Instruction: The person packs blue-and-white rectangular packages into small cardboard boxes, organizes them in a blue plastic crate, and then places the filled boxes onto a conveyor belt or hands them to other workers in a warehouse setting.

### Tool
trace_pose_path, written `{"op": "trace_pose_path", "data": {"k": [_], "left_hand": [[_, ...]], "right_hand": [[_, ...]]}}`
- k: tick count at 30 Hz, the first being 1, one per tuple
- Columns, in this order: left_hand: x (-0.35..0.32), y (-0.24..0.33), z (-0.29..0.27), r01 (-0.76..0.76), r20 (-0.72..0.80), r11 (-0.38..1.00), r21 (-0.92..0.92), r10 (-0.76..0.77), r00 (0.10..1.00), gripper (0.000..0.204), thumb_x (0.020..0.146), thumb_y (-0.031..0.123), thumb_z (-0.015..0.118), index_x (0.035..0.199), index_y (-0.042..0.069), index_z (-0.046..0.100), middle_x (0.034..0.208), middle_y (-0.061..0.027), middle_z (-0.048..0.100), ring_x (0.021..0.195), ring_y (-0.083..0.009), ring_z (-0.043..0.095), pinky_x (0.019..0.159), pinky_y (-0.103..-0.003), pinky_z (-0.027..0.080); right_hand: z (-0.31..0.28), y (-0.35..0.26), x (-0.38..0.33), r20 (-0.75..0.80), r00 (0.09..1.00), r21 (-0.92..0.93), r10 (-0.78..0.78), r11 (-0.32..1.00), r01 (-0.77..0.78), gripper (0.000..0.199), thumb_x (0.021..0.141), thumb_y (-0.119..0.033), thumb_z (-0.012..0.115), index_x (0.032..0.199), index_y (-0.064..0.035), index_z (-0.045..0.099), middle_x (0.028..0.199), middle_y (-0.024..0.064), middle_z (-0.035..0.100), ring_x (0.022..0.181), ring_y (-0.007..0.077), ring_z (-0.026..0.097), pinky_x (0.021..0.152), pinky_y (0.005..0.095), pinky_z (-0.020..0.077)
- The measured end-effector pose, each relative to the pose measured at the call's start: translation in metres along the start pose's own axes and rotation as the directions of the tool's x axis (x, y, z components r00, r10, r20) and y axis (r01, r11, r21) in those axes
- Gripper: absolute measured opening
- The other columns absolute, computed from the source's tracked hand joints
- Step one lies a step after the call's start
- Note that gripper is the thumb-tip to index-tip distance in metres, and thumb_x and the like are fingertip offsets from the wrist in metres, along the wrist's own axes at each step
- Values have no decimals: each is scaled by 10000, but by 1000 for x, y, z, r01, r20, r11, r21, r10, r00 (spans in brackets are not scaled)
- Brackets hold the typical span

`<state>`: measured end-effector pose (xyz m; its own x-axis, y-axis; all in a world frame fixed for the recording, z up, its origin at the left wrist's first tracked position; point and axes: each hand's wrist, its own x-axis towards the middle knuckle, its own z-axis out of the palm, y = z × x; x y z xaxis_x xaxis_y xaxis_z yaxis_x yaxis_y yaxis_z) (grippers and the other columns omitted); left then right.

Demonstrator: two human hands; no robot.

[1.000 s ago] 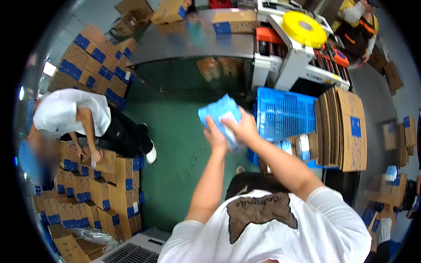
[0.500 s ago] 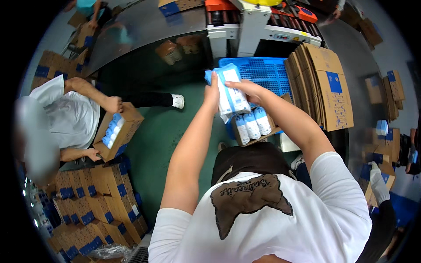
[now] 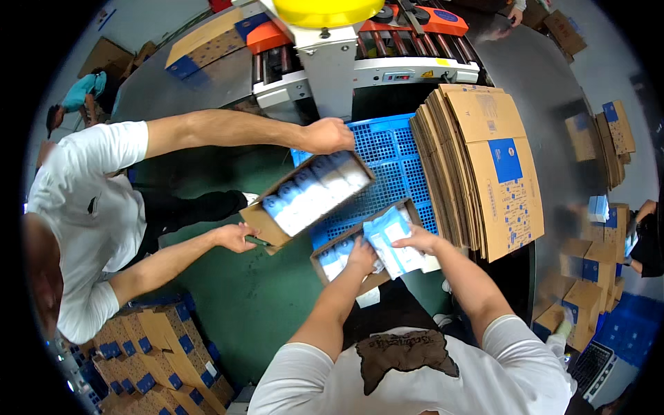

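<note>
Pack [image 3: 393, 243] has moved over the box [image 3: 376, 281], right hand [image 3: 420, 241] gripping it. Left hand [image 3: 361, 257] is just beside it, grip unclear.

Blue latticed platform [image 3: 402, 166] — open carton [image 3: 375, 281] of packs [image 3: 333, 259] at its near edge, flattened cartons [image 3: 484, 173] upright along its right
</note>
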<state>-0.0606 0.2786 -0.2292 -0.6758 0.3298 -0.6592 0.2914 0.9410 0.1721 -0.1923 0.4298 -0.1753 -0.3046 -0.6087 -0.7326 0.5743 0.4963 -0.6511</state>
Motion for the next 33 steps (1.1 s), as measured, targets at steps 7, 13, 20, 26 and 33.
{"op": "trace_pose_path", "data": {"k": [7, 13, 20, 26, 33], "left_hand": [[-4, -7, 0, 87, 42, 991, -100, -83, 996, 677, 750, 425, 600, 1349, 275, 322, 1440, 19, 211, 1353, -224, 73, 1017, -580, 146], [-3, -8, 6, 109, -49, 957, -268, -127, 991, 401, 815, 175, 461, 1216, 181, 456, 1401, -39, 278, 1330, -268, 163, 1018, -516, 234], [3, 13, 0, 35, -340, 924, -380, -175, 924, 520, 732, 157, 569, 1223, 59, 429, 1357, -161, 311, 1283, -310, 266, 1025, -416, 271], [8, 23, 3, 136, -16, 922, -363, -152, 988, 763, 733, 259, 640, 1384, 219, 245, 1475, -77, 49, 1351, -282, 82, 1065, -436, 194], [6, 17, -14, 134, 69, 884, -447, -115, 991, 598, 827, 165, 499, 1375, 233, 272, 1478, -50, 55, 1353, -270, 84, 1054, -463, 208]], "right_hand": [[12, 20, 38, -337, 907, -762, -253, 639, -105, 827, 609, -335, 776, 1235, 13, 365, 1084, 212, 537, 981, 341, 547, 830, 397, 448], [57, 49, 37, -368, 906, -885, -209, 378, -272, 464, 757, -331, 607, 1077, -28, 459, 970, 203, 567, 889, 329, 593, 700, 434, 489], [16, 74, 71, -296, 925, -931, -238, 289, -224, 298, 714, -244, 653, 937, -94, 525, 858, 143, 611, 742, 304, 631, 601, 399, 504], [8, 31, 79, -559, 765, -669, -320, 720, -188, 289, 718, -238, 634, 927, -47, 577, 821, 203, 622, 774, 362, 608, 706, 440, 487], [5, 35, 104, -605, 745, -695, -282, 644, -321, 211, 759, -160, 578, 924, -28, 578, 868, 201, 618, 799, 363, 602, 709, 453, 480]]}}
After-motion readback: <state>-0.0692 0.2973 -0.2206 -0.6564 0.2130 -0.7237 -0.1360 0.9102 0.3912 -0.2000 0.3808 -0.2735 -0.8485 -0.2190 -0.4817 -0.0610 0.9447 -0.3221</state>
